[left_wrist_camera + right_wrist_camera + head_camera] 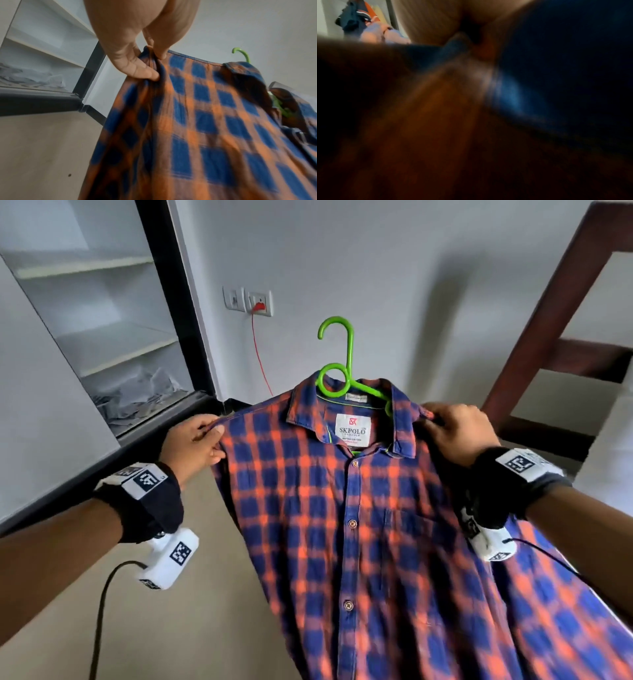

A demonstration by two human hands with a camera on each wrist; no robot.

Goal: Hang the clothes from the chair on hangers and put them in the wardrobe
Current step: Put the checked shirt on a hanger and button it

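Observation:
An orange-and-blue checked shirt [359, 525] hangs in front of me on a green plastic hanger [337, 361], whose hook sticks up above the collar. My left hand [195, 443] pinches the shirt's left shoulder seam; the left wrist view shows the fingers [137, 67] curled into the shirt [197, 121] near the hanger [243, 55]. My right hand [455, 433] grips the right shoulder by the collar. The right wrist view is dark and blurred, filled by the shirt [453, 121].
An open wardrobe [102, 313] with white shelves and a black frame stands at the left, crumpled paper on its lowest shelf. A wall socket [260, 302] with a red cable is behind the shirt. A dark wooden frame [555, 344] stands at the right. More clothes [359, 17] show far off.

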